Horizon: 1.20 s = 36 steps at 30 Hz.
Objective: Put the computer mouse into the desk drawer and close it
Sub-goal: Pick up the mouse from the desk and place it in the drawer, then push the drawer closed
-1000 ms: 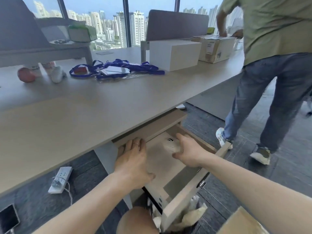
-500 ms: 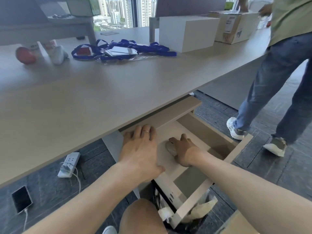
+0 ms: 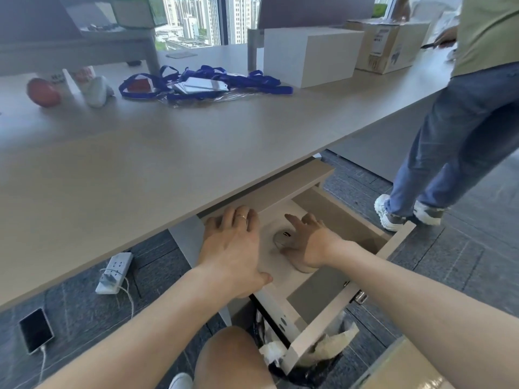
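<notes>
The desk drawer stands pulled out under the desk top. A pale grey computer mouse lies on the drawer's bottom, near its middle. My right hand hovers just over the mouse's right side with the fingers spread and the thumb by its near edge; it does not clasp the mouse. My left hand lies palm down on the drawer's left side, fingers apart, thumb hooked over the side rail.
A person in jeans stands close to the drawer's right. A waste bin with crumpled paper sits under the drawer front. On the floor lie a power strip and a charging phone. Lanyards and boxes are on the desk.
My right hand brought the mouse down onto the drawer bottom and spread its fingers off it. My left hand stayed on the drawer's left side. The person at right stepped further right.
</notes>
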Tool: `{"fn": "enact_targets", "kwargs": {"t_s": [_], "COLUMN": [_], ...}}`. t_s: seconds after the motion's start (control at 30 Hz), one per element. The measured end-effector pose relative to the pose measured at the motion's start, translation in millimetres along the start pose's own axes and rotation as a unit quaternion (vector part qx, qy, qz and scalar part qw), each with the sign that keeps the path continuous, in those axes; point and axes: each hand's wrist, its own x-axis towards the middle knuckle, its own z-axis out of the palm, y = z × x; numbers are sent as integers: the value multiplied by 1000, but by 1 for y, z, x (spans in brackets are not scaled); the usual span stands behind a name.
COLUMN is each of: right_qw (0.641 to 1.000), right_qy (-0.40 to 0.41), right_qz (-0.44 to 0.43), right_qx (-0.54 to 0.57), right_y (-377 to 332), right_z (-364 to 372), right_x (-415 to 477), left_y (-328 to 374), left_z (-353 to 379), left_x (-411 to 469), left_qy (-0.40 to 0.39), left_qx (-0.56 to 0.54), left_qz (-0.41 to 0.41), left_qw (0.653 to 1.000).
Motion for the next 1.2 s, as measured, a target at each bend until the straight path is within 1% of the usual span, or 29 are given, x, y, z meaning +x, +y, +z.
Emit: {"fn": "enact_targets", "kwargs": {"t_s": [0.07, 0.17, 0.33, 0.37, 0.43, 0.5, 0.53, 0.57, 0.6, 0.67, 0.7, 0.73, 0.8, 0.9, 1.0, 1.1, 1.2], "right_qw": [998, 991, 978, 973, 956, 927, 903, 870, 825, 712, 668, 635, 592, 567, 567, 566, 554], "right_qy": [35, 108, 201, 221, 248, 229, 204, 175, 142, 78, 57, 43, 32, 30, 26, 28, 30], "right_qz": [-36, -73, -21, -1, 39, 92, 124, 154, 180, 206, 207, 203, 193, 194, 181, 167, 172], "right_qx": [24, 13, 42, 65, 149, 281, 357, 435, 516, 666, 713, 744, 782, 800, 803, 807, 814], "right_y": [12, 43, 84, 87, 89, 87, 86, 82, 76, 61, 55, 51, 45, 39, 28, 14, 1], "right_z": [-20, -38, -21, -13, 1, 13, 18, 22, 26, 29, 30, 31, 33, 33, 31, 27, 24], "right_x": [-17, -53, -108, -118, -134, -144, -147, -150, -152, -157, -157, -157, -153, -142, -126, -112, -92], "left_y": [-1, 0, 2, 3, 4, 7, 9, 11, 12, 13, 12, 11, 7, 6, 4, 1, -6], "left_z": [0, -4, -13, -14, -16, -18, -18, -18, -18, -19, -20, -22, -25, -30, -30, -31, -27], "left_x": [0, -1, -8, -9, -14, -20, -22, -25, -26, -26, -25, -23, -19, -16, -14, -19, -23], "left_qy": [-13, -25, -61, -65, -65, -67, -68, -67, -66, -61, -65, -72, -95, -109, -94, -72, -38], "left_qx": [-6, -12, -50, -60, -76, -91, -100, -112, -127, -156, -164, -168, -163, -137, -116, -96, -84], "left_qz": [-5, -4, -21, -24, -41, -64, -74, -85, -97, -116, -121, -122, -122, -123, -118, -96, -67], "left_qw": [1000, 1000, 997, 996, 994, 992, 990, 988, 985, 979, 977, 976, 975, 977, 982, 988, 993]}}
